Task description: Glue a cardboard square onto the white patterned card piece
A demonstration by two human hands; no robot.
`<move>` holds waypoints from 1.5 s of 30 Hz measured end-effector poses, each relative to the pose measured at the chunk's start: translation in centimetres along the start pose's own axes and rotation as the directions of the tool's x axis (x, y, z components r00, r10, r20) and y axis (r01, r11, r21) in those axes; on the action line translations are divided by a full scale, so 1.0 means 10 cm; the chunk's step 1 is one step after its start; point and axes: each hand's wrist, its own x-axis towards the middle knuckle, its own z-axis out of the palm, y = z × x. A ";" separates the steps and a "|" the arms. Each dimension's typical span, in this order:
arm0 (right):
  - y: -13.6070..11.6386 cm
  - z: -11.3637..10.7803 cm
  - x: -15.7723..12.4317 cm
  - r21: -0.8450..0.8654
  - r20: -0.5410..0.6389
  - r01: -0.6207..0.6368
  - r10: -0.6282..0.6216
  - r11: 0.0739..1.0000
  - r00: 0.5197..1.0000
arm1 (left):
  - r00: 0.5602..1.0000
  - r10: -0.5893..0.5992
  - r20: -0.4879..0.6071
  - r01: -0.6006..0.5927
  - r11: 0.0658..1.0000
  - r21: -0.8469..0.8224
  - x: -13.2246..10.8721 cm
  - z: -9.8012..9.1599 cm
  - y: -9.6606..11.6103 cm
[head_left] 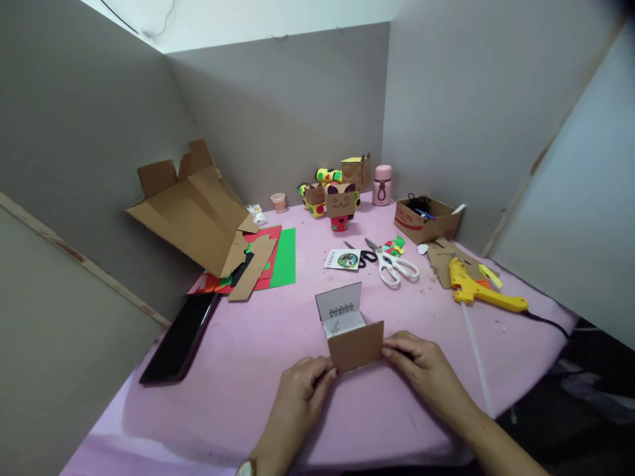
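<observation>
A small folded cardboard piece (pixel 356 346) stands on the pink tablecloth near the front edge. Its near panel is plain brown; the middle and far panels are white inside with black printing, and the far panel tilts upward. My left hand (pixel 303 391) pinches the lower left corner of the near panel between thumb and fingers. At the panel's right edge, my right hand (pixel 421 365) pinches it the same way. Beyond the piece lie a white printed card (pixel 342 259), black-handled scissors (pixel 367 256) and white-handled scissors (pixel 393 267).
A yellow glue gun (pixel 483 294) with a cord lies right, near an open box (pixel 426 221). Cardboard figures (pixel 340 201) and a pink flask (pixel 381 185) stand at the back. Left are a black tablet (pixel 181 340), coloured sheets (pixel 285 258) and large cardboard (pixel 193 215).
</observation>
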 end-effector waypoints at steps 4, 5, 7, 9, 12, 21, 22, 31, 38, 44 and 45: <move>0.00 0.00 0.00 0.001 0.007 0.002 -0.002 1.000 1.000 | 1.000 0.010 0.003 -0.010 1.000 -0.003 -0.01 0.01 -0.02; -0.01 0.00 0.00 0.003 0.007 0.001 -0.001 1.000 1.000 | 1.000 0.013 0.005 -0.013 1.000 -0.001 -0.01 0.01 -0.03; -0.01 0.00 0.00 0.008 0.007 -0.001 0.001 1.000 1.000 | 1.000 0.016 0.010 -0.016 1.000 0.012 -0.01 0.01 -0.03; -0.01 0.00 0.00 0.014 0.009 0.000 0.000 1.000 1.000 | 1.000 0.016 0.020 -0.017 1.000 0.021 -0.01 0.01 -0.02; -0.01 0.00 0.00 0.017 0.010 -0.001 0.001 1.000 1.000 | 0.999 0.005 0.035 -0.005 1.000 0.017 -0.01 0.00 -0.01; 0.00 -0.01 -0.01 0.015 0.014 -0.012 0.012 1.000 1.000 | 0.999 0.008 0.031 -0.009 1.000 0.024 -0.01 0.02 -0.04; 0.00 -0.01 -0.01 0.016 0.015 -0.014 0.014 1.000 1.000 | 0.999 0.010 0.030 -0.011 1.000 0.023 -0.01 0.02 -0.05; 0.01 -0.01 0.00 0.015 0.020 -0.011 0.011 1.000 1.000 | 0.999 0.005 0.033 -0.007 0.999 0.043 -0.02 0.02 -0.02; 0.00 -0.02 0.00 0.012 0.023 -0.005 0.005 1.000 1.000 | 1.000 0.006 0.028 -0.007 0.999 0.045 -0.03 0.03 -0.03; 0.01 -0.02 0.00 0.001 0.016 0.001 -0.001 1.000 1.000 | 1.000 -0.003 0.031 0.003 1.000 0.016 -0.03 0.00 0.02; 0.01 -0.02 0.00 -0.001 0.015 0.003 -0.003 1.000 1.000 | 1.000 0.000 0.030 0.000 1.000 0.000 -0.03 0.00 0.03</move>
